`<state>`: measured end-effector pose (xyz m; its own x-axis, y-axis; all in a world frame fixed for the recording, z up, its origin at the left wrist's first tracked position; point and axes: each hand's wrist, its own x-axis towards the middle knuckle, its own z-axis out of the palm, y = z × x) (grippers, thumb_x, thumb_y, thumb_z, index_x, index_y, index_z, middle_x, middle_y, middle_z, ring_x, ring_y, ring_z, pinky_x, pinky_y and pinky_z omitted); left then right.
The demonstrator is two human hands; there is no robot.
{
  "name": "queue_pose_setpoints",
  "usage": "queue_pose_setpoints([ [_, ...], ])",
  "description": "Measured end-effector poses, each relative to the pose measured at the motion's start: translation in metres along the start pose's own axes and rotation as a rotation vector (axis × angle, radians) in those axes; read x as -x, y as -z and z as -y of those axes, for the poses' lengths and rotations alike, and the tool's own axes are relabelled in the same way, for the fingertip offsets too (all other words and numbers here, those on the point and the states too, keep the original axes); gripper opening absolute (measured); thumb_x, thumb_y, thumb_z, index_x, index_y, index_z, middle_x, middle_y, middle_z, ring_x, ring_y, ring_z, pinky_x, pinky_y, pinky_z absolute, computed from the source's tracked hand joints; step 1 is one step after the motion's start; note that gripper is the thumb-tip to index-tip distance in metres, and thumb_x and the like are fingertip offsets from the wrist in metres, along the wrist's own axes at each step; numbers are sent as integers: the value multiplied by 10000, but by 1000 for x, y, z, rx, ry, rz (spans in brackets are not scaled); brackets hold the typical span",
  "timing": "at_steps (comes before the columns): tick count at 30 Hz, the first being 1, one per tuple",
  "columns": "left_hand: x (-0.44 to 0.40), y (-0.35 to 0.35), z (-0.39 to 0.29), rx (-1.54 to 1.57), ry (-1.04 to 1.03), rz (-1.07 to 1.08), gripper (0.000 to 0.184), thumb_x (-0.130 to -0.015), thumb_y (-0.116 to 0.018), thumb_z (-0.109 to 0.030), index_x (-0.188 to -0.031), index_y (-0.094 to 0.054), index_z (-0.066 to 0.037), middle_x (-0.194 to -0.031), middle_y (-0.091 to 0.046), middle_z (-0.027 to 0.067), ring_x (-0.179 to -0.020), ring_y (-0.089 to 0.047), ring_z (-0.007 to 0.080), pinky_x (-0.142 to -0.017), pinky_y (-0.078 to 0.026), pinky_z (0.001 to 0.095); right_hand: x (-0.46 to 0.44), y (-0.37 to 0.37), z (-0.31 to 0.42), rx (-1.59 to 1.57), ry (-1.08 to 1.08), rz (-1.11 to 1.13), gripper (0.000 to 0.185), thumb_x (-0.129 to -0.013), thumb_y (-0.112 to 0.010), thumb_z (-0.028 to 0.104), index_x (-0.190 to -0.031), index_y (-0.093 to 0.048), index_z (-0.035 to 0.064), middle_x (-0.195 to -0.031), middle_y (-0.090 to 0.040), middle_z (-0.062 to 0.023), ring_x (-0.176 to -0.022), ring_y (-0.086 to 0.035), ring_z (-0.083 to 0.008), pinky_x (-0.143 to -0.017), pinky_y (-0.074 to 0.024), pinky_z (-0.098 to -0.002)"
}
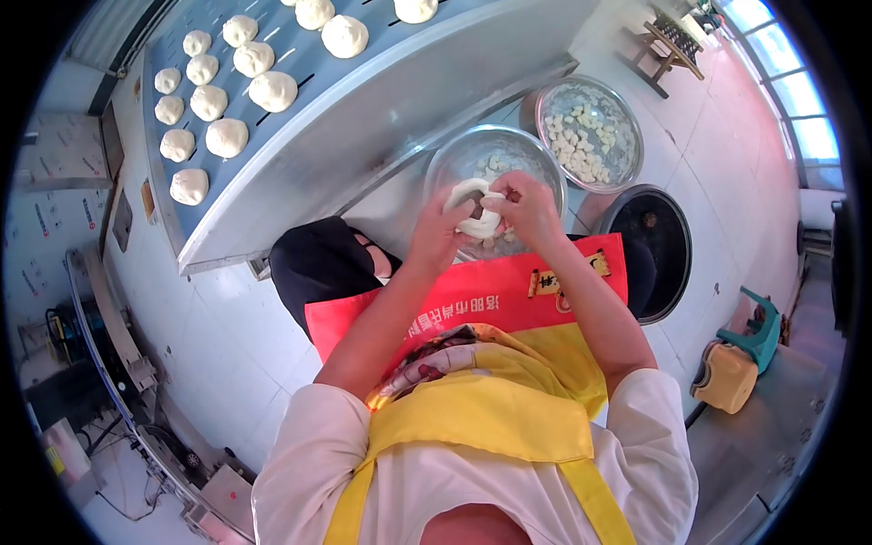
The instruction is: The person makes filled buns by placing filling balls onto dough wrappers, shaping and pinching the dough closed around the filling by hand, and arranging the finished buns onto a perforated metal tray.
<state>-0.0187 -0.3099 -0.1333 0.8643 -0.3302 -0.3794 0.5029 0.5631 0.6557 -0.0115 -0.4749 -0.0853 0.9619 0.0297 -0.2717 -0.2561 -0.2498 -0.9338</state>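
- At far left, a slotted blue tabletop [381, 36] is carrying pale dough buns [189, 186]; they are sitting mostly in loose rows, probably spaced so that they are not sticking together.
- The left hand [438, 224] is cupping the left side of a dough wrapper, its fingers curling beneath and its thumb resting near the rim. The grip is staying partly open, about as wide as the dough, and is supporting rather than squeezing, as far as is showing.
- Between both hands, the dough wrapper [481, 227] is forming a white ring around a dark centre, apparently filling. It is hanging over the nearer steel basin, perhaps so that scraps are dropping inside.
- That nearer steel basin [445, 156] is standing beneath the hands, holding small dough pieces [495, 165].
- The right hand [531, 213] is pinching the wrapper's right edge between thumb and fingertips, the grip nearly closing on the thin rim; the exact finger contact is too small to tell.
- Just beside, a second steel basin [639, 150] is holding more dough pieces [577, 145], seemingly within easy reach.
- Farther right, a black tub [668, 263] is standing near the person's leg, containing a small dark lump [649, 220].
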Motion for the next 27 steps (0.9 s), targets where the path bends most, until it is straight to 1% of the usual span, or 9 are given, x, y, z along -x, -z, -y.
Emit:
queue_pose_setpoints([
  [1,2,1,0,-15,29,-40,361,-874,-614,-86,-1224,-531,-45,-1021,-606,76,-883,-636,157,-677,-572,287,1,0,-1,16,-7,33,141,-779,-709,56,-870,-620,-5,-758,-580,-86,-529,-595,-145,-436,-469,-269],
  [2,3,2,-2,-70,45,-34,361,-875,-617,-101,-1222,-533,-46,-1011,-610,75,-881,-637,159,-683,-573,293,1,1,-3,29,-12,61,134,-782,-703,54,-874,-624,-5,-784,-585,-87,-547,-600,-146,-438,-469,-267],
  [5,4,2,-16,-239,113,-14,350,-878,-626,-154,-1207,-549,-62,-1003,-618,63,-898,-637,163,-711,-571,308,-1,5,-14,167,246,97,120,-782,-695,43,-867,-626,-7,-867,-588,-93,-617,-611,-152,-452,-476,-258],
  [10,-4,5,-35,-550,283,104,362,-889,-634,-252,-1208,-553,-100,-1049,-613,42,-937,-625,163,-752,-556,326,4,3,-7,149,245,131,133,-766,-699,33,-869,-625,-8,-903,-581,-107,-633,-600,-188,-496,-478,-280],
  [14,3,-5,-20,-197,170,-95,388,-900,-628,-233,-1249,-521,-104,-1077,-603,35,-949,-611,156,-773,-548,330,2,-4,-5,143,110,-77,132,-759,-702,29,-857,-626,-14,-845,-567,-108,-614,-599,-201,-490,-487,-289],
  [16,0,-1,4,-50,120,-85,397,-905,-625,-223,-1265,-507,-105,-1089,-598,33,-959,-605,154,-780,-545,326,-4,-8,-19,220,241,-76,116,-763,-700,28,-844,-629,-16,-835,-567,-112,-603,-601,-207,-492,-490,-299],
  [23,0,3,-9,-401,98,18,405,-902,-609,-191,-1289,-526,-101,-1098,-605,34,-943,-613,131,-774,-537,307,4,-1,-14,141,291,64,90,-768,-690,22,-843,-647,-6,-856,-560,-101,-651,-610,-212,-530,-488,-300],
  [26,-15,19,-12,-700,76,150,415,-930,-570,-268,-1313,-512,-120,-1142,-591,44,-1015,-590,128,-777,-532,306,-1,0,-19,229,593,-5,73,-775,-675,17,-836,-643,-9,-840,-537,-91,-644,-610,-189,-501,-490,-270],
  [27,-11,13,-21,-675,114,151,439,-941,-544,-314,-1331,-492,-120,-1163,-583,49,-1046,-578,134,-801,-524,312,-1,0,-19,178,492,9,67,-784,-671,21,-834,-640,-11,-844,-546,-88,-629,-609,-182,-494,-487,-270],
])
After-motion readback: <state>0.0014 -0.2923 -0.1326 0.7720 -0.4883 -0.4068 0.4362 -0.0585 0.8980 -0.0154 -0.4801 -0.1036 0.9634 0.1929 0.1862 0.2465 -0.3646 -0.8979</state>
